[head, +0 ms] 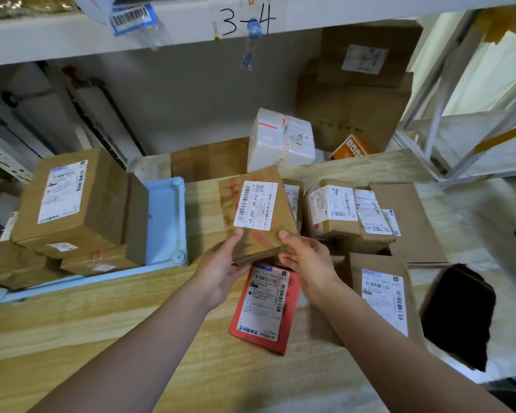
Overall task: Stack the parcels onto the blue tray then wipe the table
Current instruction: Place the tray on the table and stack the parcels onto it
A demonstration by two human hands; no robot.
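Note:
A flat brown parcel (256, 210) with a white label is lifted above the wooden table (102, 323), tilted up. My left hand (221, 263) grips its near left corner and my right hand (304, 260) grips its near right corner. The blue tray (166, 222) lies at the left, with a large brown box (72, 201) stacked on other brown parcels in it. Under my hands lies a red parcel (265, 308). To the right are several brown parcels (334, 210) and a brown one with a long label (382, 296).
A black bag (459, 314) lies at the table's right edge. Behind the table stand a white parcel (280, 138), an orange box (352, 147) and big cartons (358, 84) under a shelf (72, 34) marked 3-4. A metal rack (435, 114) stands to the right.

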